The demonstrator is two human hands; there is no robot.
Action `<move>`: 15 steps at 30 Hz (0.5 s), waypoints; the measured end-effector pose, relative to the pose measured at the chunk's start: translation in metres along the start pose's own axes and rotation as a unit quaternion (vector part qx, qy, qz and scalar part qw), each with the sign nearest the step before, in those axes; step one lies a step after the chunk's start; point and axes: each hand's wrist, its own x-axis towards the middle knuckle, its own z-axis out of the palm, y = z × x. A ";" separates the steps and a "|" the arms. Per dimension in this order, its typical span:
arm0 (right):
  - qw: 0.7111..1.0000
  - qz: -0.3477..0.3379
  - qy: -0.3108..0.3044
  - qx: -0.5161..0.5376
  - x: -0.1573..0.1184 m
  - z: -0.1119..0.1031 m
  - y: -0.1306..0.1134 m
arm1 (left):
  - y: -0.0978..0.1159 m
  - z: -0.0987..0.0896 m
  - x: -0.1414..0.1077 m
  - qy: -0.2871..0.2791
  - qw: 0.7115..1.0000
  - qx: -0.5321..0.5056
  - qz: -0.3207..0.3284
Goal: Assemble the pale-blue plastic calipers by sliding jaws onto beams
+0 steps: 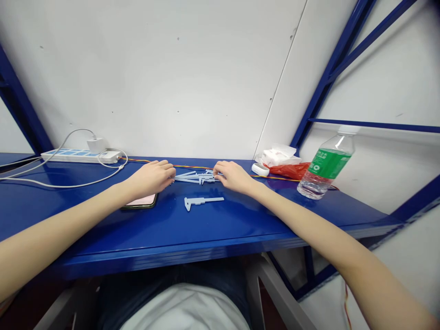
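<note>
Several light blue calipers (201,178) lie in a bunch near the back of the blue table, between my two hands. My left hand (156,176) is closed around the left ends of the bunch, its fingertips partly hidden. At the right end, my right hand (231,176) has its fingers bent and pinched on the calipers. A single light blue caliper (203,201) lies apart, nearer the front, with its jaws to the left. Neither hand touches it.
A phone (142,201) lies partly under my left forearm. On the blue table (165,233) are a white power strip (79,156) with cables at the left, and a tissue pack (280,156), a red plastic bag (290,171) and a water bottle (326,162) at the right. Thin coloured wires run behind.
</note>
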 end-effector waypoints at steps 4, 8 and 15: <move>1.000 0.003 0.013 -0.003 0.000 0.001 0.001 | -0.001 0.001 0.000 0.016 1.000 -0.007 0.001; 1.000 0.003 0.024 -0.002 -0.001 0.001 0.001 | -0.001 0.001 -0.001 0.033 0.999 0.007 0.012; 0.998 -0.035 0.044 0.025 -0.002 0.000 -0.008 | 0.007 0.002 0.000 0.061 0.997 0.029 0.047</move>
